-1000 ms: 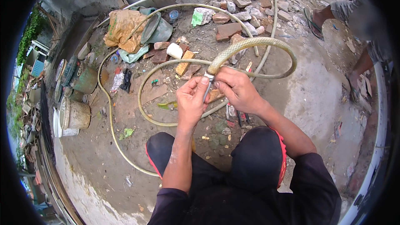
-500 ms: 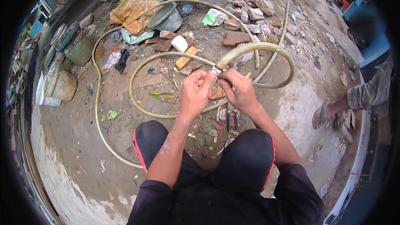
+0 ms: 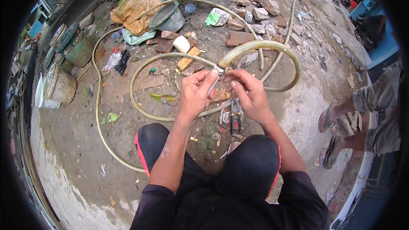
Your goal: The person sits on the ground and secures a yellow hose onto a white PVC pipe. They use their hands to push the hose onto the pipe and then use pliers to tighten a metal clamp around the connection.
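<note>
A braided, yellowish clear hose (image 3: 262,45) arches up to a joint between my hands, where a thinner pale hose (image 3: 159,56) comes in from the left. My left hand (image 3: 196,91) is closed on this hose joint (image 3: 220,70), its thumb pressed along the top. A small shiny, whitish piece shows at the joint, too small to name. My right hand (image 3: 251,96) is beside it, fingers curled and fingertips close to the joint. Whatever those fingertips pinch is hidden. On the ground below lies a pair of pliers (image 3: 236,119) with dark handles.
Hose loops surround my hands on the dirt. Broken bricks and rubble (image 3: 255,15) lie ahead, beside a grey bucket (image 3: 170,19) and an orange sack (image 3: 134,10). Several dirty buckets (image 3: 61,85) stand at left. A person's sandalled feet (image 3: 330,151) are at right.
My right hand has shifted slightly right and down, its fingers loosening a little from the joint. At right, the person's second foot has come into view.
</note>
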Motion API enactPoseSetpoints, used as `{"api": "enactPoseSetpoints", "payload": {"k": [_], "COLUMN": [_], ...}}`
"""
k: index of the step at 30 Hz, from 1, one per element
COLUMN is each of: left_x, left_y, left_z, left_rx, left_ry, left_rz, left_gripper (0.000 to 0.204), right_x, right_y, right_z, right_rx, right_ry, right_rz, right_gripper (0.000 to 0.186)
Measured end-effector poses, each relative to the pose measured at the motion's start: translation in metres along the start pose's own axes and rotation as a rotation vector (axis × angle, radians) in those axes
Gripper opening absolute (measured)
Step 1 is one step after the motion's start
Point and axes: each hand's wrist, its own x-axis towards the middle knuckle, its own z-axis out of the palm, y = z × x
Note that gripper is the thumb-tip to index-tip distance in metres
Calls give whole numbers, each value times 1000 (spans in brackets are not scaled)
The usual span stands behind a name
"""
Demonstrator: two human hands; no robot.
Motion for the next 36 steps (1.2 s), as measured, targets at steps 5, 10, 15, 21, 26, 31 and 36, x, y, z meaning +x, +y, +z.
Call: {"api": "enactPoseSetpoints", "payload": {"k": [5,10,15,21,26,31,36], "left_x": [-1,0,0,-2,-3,-1,3], "left_y": [-7,-5,0,-4,-5,-9,-20], "left_z": [11,5,-2,-1,2,11,14], "left_rx": [-25,-57,-2,75,180,190,229], "left_ry": [7,9,-35,-84,-99,-60,-35], "left_rz": [-37,-31,33,153,147,122,153], "left_gripper": [38,37,36,32,35,38,38], "right_x": [5,10,18,29,20,21,8], "right_y": [29,34,8,8,17,17,11], "right_z": [0,-4,-10,-29,-29,-22,-16], "right_rx": [-502,-340,431,547,474,-212,-589], "right_ry": [214,54,-143,-517,-455,-169,3], "right_rz": [-476,-392,350,486,387,-290,-464], "right_gripper": [46,33,24,30,24,18,22]}}
